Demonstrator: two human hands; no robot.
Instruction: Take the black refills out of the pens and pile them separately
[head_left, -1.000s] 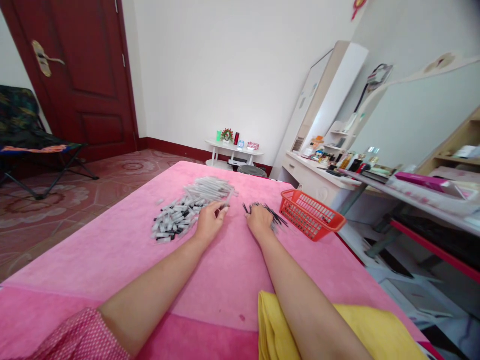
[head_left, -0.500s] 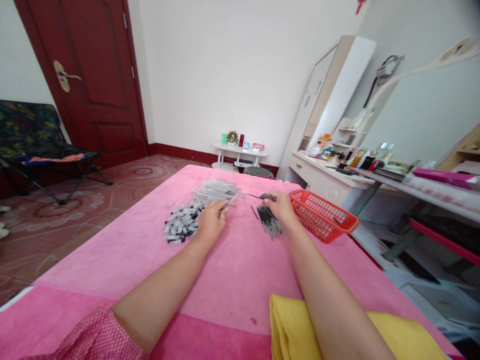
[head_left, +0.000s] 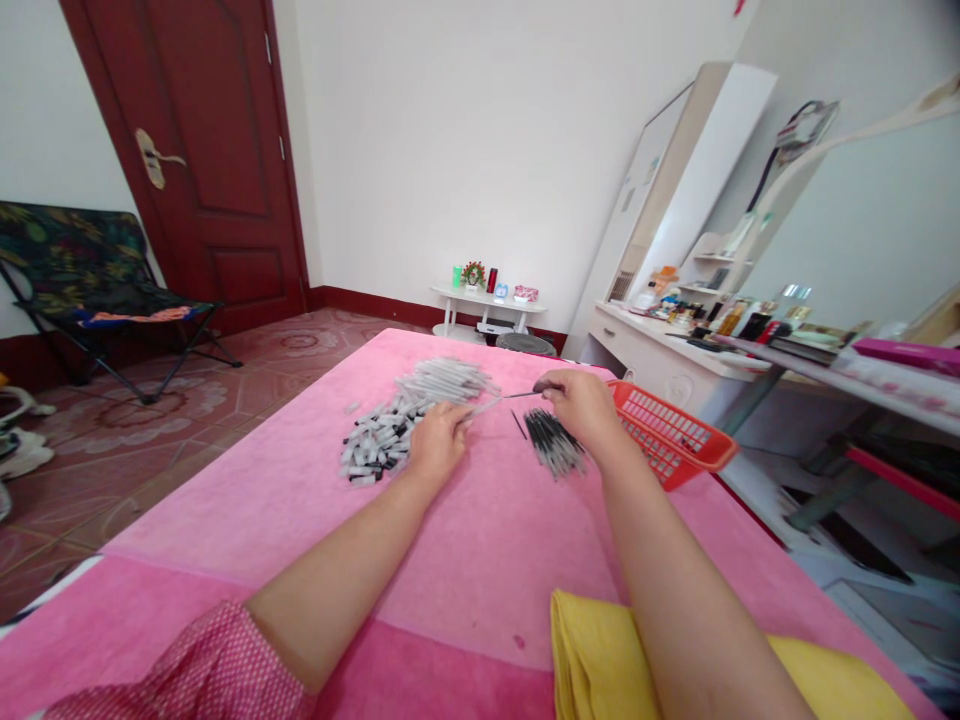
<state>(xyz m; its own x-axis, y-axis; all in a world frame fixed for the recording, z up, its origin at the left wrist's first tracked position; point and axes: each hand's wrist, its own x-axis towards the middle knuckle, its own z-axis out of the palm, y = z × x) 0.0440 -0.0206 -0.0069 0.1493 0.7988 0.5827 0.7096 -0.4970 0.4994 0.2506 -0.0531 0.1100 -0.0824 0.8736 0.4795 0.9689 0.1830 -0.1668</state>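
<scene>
My left hand (head_left: 439,438) pinches a clear pen barrel (head_left: 485,406) that points right and away from me. Opposite it, my right hand (head_left: 585,405) grips a thin dark pen refill (head_left: 516,396). The refill's tip meets the barrel's end; whether it is inside I cannot tell. Behind my left hand lies a heap of translucent pen barrels (head_left: 442,379), with a pile of black and clear pen caps (head_left: 373,442) to its left. Below my right hand sits a bunch of dark refills (head_left: 553,446), and one loose refill (head_left: 519,424) lies beside it.
A red plastic basket (head_left: 694,440) stands right of my right forearm. Folded yellow cloth (head_left: 600,650) lies under that forearm on the pink table cover (head_left: 480,560). Beyond are a low white shelf (head_left: 517,301), a folding chair (head_left: 112,300) and a cluttered dressing table (head_left: 645,350).
The refill and the barrel were apart; now their ends meet between my hands. The whole view has shifted slightly, so things sit a little farther right.
</scene>
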